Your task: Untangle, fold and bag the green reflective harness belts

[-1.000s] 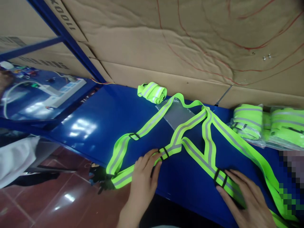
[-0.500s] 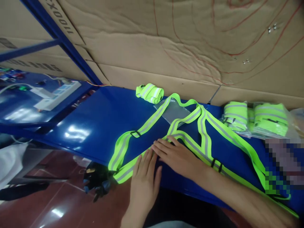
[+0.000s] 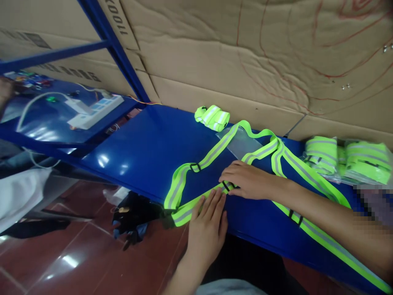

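A fluorescent yellow-green reflective harness [image 3: 215,148] with a grey stripe lies spread across the blue table. My left hand [image 3: 207,223] rests flat on its front strap, fingers stretched out. My right hand [image 3: 250,180] has its fingers and thumb closed around the same strap, beside a black slider [image 3: 225,185]. Another black slider [image 3: 195,167] sits on the left loop, and a pair of black sliders [image 3: 295,216] is below my right forearm. Beneath the harness lies a clear plastic bag [image 3: 244,143]. My right arm covers part of the straps.
A rolled harness [image 3: 215,117] lies by the cardboard wall [image 3: 196,92]. Bagged rolled harnesses [image 3: 321,155] are at the right. A blue post [image 3: 125,61] and white power strip [image 3: 96,111] stand left. Dark items [image 3: 135,213] hang or lie beyond the table's front edge.
My right hand has gone from lying flat on the strap to gripping it by the black slider. My left hand stays flat on the strap. The view has shifted left.
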Demonstrator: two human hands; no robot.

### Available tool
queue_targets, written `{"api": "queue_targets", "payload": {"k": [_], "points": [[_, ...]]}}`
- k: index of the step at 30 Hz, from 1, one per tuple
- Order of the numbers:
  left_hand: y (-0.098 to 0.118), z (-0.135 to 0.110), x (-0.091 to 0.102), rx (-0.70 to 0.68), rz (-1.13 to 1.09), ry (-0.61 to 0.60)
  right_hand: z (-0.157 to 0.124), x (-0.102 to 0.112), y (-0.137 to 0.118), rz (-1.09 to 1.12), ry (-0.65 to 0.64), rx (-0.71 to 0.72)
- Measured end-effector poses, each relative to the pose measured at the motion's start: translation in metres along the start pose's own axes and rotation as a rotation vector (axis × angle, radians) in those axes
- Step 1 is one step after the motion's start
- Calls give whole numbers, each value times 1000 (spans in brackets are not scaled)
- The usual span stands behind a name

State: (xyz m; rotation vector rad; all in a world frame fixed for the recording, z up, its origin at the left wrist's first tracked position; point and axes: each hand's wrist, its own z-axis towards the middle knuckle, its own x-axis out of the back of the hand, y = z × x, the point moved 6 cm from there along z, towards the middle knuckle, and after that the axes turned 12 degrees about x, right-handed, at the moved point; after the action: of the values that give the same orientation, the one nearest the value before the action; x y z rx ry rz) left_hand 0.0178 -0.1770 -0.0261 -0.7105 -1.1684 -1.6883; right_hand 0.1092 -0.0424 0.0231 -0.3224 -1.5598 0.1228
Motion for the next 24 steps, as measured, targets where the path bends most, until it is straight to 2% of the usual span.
{"api": "queue_targets", "payload": {"k": [5,14,21,24], "points": [[0,-3,0,13,-9,-6,-8,-2,5,44,24,-48],[-1,-6,0,10,-65,-36,-11,-3,5,34,-22,-79],[-1,-5,-1,-5,-79,-32,-31,8,15,23,-70,-142],[0,-4,-1,3,-81,-23,-39,12,24,33,-52,-178]]}}
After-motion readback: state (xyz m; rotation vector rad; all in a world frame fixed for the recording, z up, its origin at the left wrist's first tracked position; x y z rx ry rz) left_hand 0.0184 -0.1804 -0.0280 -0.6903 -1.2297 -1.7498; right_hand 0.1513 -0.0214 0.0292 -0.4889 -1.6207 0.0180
